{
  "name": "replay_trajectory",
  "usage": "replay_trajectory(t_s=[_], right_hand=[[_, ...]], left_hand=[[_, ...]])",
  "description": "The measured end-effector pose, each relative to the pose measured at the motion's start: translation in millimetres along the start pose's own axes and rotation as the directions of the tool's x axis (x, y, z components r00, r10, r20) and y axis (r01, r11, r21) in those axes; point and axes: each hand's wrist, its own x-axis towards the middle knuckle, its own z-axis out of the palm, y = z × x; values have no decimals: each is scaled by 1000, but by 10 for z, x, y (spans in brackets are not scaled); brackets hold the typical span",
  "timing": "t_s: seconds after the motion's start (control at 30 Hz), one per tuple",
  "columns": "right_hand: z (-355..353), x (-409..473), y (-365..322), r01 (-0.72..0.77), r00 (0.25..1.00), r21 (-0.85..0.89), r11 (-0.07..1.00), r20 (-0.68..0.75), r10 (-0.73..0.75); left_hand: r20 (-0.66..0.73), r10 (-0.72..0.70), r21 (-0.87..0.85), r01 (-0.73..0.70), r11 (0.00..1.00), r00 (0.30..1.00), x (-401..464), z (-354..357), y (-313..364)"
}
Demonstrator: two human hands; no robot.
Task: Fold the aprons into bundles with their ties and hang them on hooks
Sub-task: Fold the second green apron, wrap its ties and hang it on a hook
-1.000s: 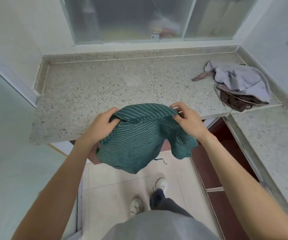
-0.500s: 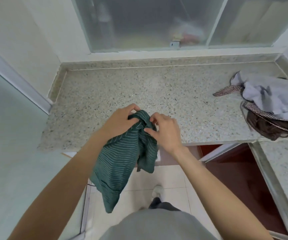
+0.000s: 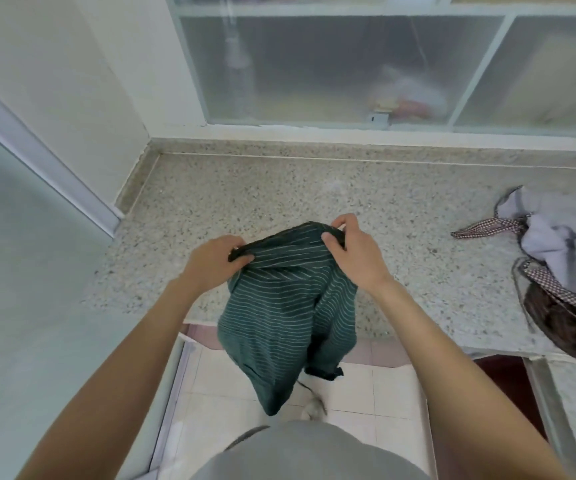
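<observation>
Green striped apron point(image 3: 288, 306) is hanging over the near worktop point(image 3: 245, 202) edge, both grips pinching its top fold, left hand point(image 3: 215, 263) and right hand point(image 3: 352, 252), and the loose folds are likely slipping apart if either pinch is easing
</observation>
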Motion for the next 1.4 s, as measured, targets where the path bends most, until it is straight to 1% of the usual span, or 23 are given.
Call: replay_trajectory(t_s=[0.07,0.1,0.17,0.23,0.3,0.33,0.37,0.4,0.43,0.47,0.5,0.57,0.67,0.73,0.8,0.87,0.93,1.0,1.1,1.2,1.3,1.33,1.4], right_hand=[[-85,113,32,36,996,-10,999,78,-35],[-132,192,56,48,993,-9,999,104,-46],[-228,344,115,53,990,6,999,131,-53],[-310,518,183,59,987,-7,998,150,-58],[-361,661,255,53,989,-26,998,140,-49],[-372,722,287,47,992,-42,998,123,-42],[-372,791,320,44,995,-61,997,97,-38],[-359,882,343,39,997,-80,996,66,-34],[-347,953,358,28,999,-89,996,31,-26],[-335,1026,363,13,1000,-97,995,-1,-14],[-315,1131,352,2,999,-101,995,-34,-5],[-276,1297,337,-12,996,-115,993,-89,2],[-257,1566,339,-52,987,-149,987,-157,28],[-241,1834,357,-91,978,-190,978,-202,52],[-204,2151,389,-125,971,-246,961,-227,68],[-205,2288,403,-146,968,-299,943,-240,74],[-156,2477,435,-182,964,-347,920,-246,98],[-27,2815,482,-246,954,-390,887,-260,150],[132,3212,549,-317,933,-414,853,-297,203],[281,3521,671,-355,913,-377,856,-338,230],[410,3714,849,-345,913,-424,837,-357,196],[440,3740,900,-359,912,-436,825,-350,212],[502,3762,983,-417,900,-423,805,-320,298]], left_hand=[[-12,-62,7,62,998,998,26,-16,-89],[23,-105,26,104,994,994,43,-28,-148],[143,-171,39,167,985,975,44,-37,-266],[207,-207,-6,213,977,956,47,-52,-381],[185,-221,-52,234,971,958,80,-98,-463],[133,-227,-63,236,970,965,122,-125,-491],[31,-228,-60,229,972,973,183,-149,-513],[-114,-230,-37,227,973,967,272,-182,-541],[-258,-236,-16,240,971,937,358,-214,-548],[-374,-243,2,262,965,895,444,-255,-539],[-441,-247,16,283,959,863,569,-322,-546],[-485,-236,48,296,954,842,787,-439,-559],[-450,-190,115,267,957,873,1113,-625,-688],[-423,-107,194,206,959,900,1377,-755,-852],[-400,11,279,111,954,917,1684,-892,-1063],[-335,111,384,29,923,936,1844,-963,-1181],[-247,169,475,-33,879,954,2062,-988,-1331],[-191,247,535,-110,837,950,2432,-992,-1555],[-178,328,543,-186,819,928,2910,-935,-1792],[-163,317,550,-181,816,934,3328,-767,-1975],[-143,239,557,-122,822,960,3594,-504,-2115],[-139,197,542,-92,836,970,3626,-419,-2140],[-163,112,483,-20,876,980,3630,-256,-2153]])
